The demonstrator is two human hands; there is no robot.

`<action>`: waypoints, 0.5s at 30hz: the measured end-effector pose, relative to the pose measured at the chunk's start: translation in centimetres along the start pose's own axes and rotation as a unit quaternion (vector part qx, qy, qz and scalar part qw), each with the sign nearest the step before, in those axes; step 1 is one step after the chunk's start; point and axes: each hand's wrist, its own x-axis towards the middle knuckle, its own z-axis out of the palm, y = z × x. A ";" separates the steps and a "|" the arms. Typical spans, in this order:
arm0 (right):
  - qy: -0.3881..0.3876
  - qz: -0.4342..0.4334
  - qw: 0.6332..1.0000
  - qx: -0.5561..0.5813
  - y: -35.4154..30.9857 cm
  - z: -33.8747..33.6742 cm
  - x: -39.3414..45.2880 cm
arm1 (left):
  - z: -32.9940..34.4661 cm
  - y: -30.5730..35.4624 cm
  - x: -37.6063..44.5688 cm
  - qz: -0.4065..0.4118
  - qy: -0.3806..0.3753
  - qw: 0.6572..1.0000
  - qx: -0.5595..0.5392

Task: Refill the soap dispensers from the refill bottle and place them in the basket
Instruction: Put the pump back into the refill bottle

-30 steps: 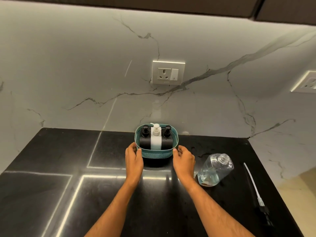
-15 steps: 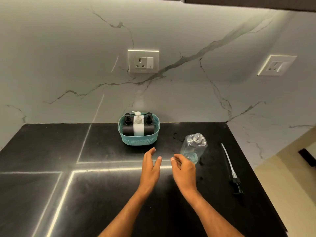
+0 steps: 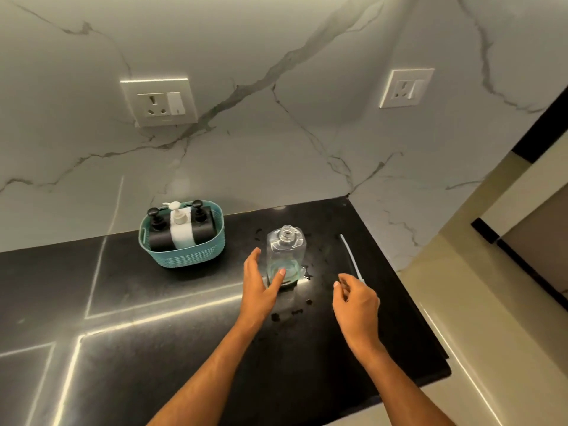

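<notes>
A teal basket (image 3: pixel 184 259) stands at the back of the black counter and holds two black soap dispensers (image 3: pixel 158 233) with a white one (image 3: pixel 180 230) between them. To its right stands the clear refill bottle (image 3: pixel 285 256), uncapped, with a little bluish liquid at the bottom. My left hand (image 3: pixel 259 287) is spread beside the bottle's left side, thumb at its base; fingers are straight. My right hand (image 3: pixel 356 302) hovers right of the bottle with loosely curled fingers, holding nothing, over the lower end of the pump tube (image 3: pixel 349 253) that lies on the counter.
Wet drops (image 3: pixel 289 313) lie on the black counter (image 3: pixel 138 318) around and in front of the bottle. The counter's right edge runs close to the tube. Two wall sockets (image 3: pixel 159 103) sit on the marble backsplash.
Both hands have left the basket and moved right. The left hand now reaches the refill bottle and the right is over the pump tube. The view has swung right.
</notes>
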 end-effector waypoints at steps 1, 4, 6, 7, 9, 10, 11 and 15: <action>0.007 -0.001 1.000 -0.013 0.9 -0.5 0.3 | 0.4 0.1 0.2 -0.001 0.003 1.000 -0.003; 0.008 0.000 0.999 -0.043 3.0 -1.5 1.3 | 1.3 0.1 0.9 0.003 0.010 1.000 -0.013; 0.004 0.003 0.998 -0.070 4.3 -2.0 2.0 | 1.7 0.0 1.4 0.006 0.014 1.000 -0.014; 0.005 0.008 0.996 -0.085 4.8 -2.1 2.1 | 1.8 -0.1 1.7 0.006 0.015 1.000 -0.014; 0.001 0.024 0.994 -0.104 5.6 -2.2 2.4 | 2.0 -0.2 2.2 0.002 0.015 1.000 -0.017; -0.006 0.031 0.993 -0.111 6.1 -2.2 2.4 | 2.1 -0.3 2.4 0.003 0.015 1.000 -0.020; -0.016 0.040 0.992 -0.120 6.5 -2.1 2.5 | 2.2 -0.4 2.7 0.007 0.014 1.000 -0.025; -0.061 0.080 0.984 -0.144 7.8 -1.5 2.7 | 2.3 -0.2 3.3 0.023 0.006 0.999 -0.041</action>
